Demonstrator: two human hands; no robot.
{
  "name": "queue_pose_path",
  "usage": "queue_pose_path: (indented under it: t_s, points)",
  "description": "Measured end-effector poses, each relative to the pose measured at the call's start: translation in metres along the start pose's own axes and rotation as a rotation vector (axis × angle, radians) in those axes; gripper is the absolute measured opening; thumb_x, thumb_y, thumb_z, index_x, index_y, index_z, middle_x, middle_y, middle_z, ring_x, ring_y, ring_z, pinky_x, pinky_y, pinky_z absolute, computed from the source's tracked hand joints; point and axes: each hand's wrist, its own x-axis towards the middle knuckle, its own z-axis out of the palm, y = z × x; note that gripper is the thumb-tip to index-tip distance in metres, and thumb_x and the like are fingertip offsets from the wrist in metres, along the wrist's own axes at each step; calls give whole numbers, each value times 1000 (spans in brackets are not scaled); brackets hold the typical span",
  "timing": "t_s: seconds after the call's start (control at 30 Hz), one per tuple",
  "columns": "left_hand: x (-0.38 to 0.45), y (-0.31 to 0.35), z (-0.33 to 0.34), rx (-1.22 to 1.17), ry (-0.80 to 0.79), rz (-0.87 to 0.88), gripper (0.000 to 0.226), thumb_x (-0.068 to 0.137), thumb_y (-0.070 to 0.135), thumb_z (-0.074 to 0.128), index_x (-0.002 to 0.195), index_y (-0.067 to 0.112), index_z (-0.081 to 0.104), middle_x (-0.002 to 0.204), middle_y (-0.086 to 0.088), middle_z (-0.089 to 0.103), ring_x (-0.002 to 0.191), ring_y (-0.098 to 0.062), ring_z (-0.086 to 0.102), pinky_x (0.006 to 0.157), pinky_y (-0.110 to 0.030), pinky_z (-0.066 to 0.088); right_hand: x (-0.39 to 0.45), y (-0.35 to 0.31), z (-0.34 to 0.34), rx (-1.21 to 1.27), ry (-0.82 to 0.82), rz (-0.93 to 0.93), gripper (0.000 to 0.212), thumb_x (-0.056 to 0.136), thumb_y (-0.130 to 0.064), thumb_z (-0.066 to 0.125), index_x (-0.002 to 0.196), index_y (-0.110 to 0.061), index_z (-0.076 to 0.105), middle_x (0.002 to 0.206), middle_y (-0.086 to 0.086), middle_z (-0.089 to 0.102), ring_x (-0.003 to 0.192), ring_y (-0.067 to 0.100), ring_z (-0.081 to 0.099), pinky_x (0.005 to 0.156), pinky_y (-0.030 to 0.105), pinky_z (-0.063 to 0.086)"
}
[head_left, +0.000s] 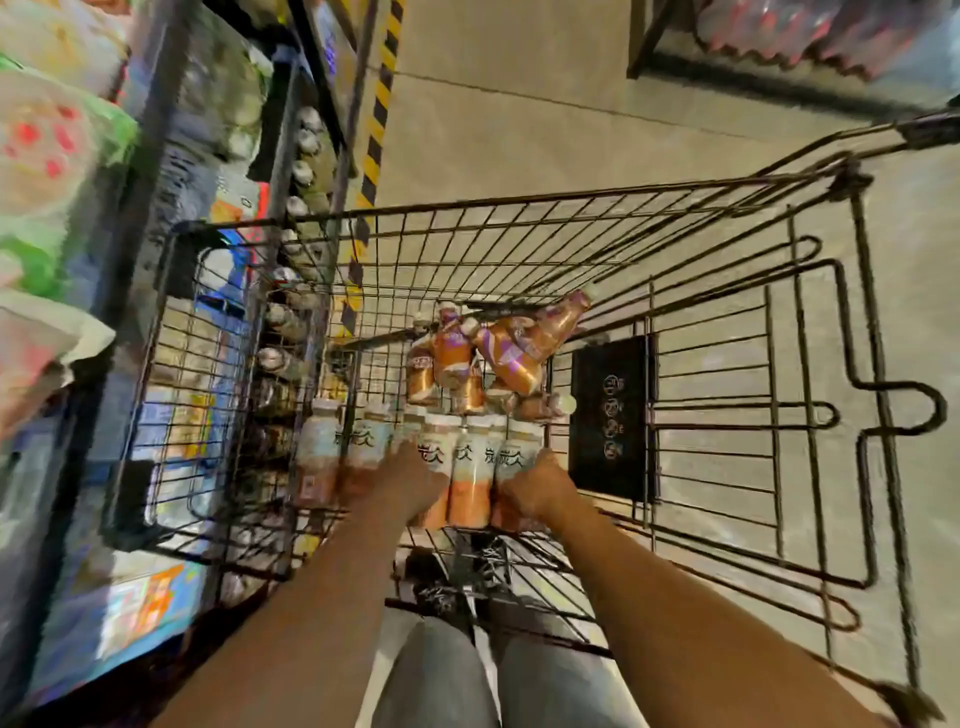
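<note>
Two hands reach into a cart (519, 200), meeting a row of upright bottles (470, 467) on its floor. The right hand (535, 486) curls round the end bottle (517, 457). The left hand (415, 483) lies against bottles mid-row, with two more standing to its left; blur hides whether its fingers close. Copper bottles (467, 358) lie heaped just beyond the fingertips.

Both forearms stretch forward and down, left hand (415, 480) and right hand (537, 488) seemingly curled, gripping.
</note>
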Motion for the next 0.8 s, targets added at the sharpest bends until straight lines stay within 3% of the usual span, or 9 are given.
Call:
queue_pose_path:
  t_s: [0.1,0.17,0.33,0.5,0.67,0.73,0.8]
  points:
    - [9,7,3,-85,25,-42,80,96,32,62,162,10,22,155,-16,47,135,-36,52,110,-44,47,17,3,9,-19,-9,30,66,84,-35,75,136,-3,47,130,15,64,114,34,67,82,28,49]
    - [19,8,9,-92,74,-43,80,93,29,67,158,10,26,148,-16,53,131,-36,56,106,-45,51,37,11,21,-4,0,29,74,73,-43,74,132,-5,49,123,14,67,118,35,68,87,30,52]
    - [34,12,19,-70,173,-22,85,81,44,84,144,12,36,135,-13,60,124,-33,60,95,-42,51,49,15,25,-13,68,14,77,78,-39,86,135,-9,43,122,11,69,115,33,69,85,32,52]
    - [31,12,17,-59,179,-13,85,76,50,87,135,13,39,129,-11,64,118,-32,63,92,-41,54,50,19,23,-20,77,-6,69,79,-38,86,128,-14,43,118,8,70,111,30,69,90,37,54]
    - [0,7,0,-115,236,13,83,77,49,86,137,14,40,125,-10,66,113,-31,66,90,-42,57,19,11,7,10,68,-108,68,77,-40,87,126,-19,44,110,-1,69,109,27,69,90,37,54]
    - [-25,7,-14,-165,285,27,82,74,50,86,135,18,41,121,-8,68,107,-30,68,87,-44,59,-4,1,-5,55,82,-188,67,75,-42,90,121,-26,44,108,-3,70,104,23,69,91,40,57]
    - [-58,6,-32,-236,367,40,76,72,50,83,130,22,42,113,-3,68,97,-28,67,82,-43,60,-31,-12,-20,104,91,-324,74,73,-37,93,124,-38,40,103,-10,69,95,15,69,84,35,56]
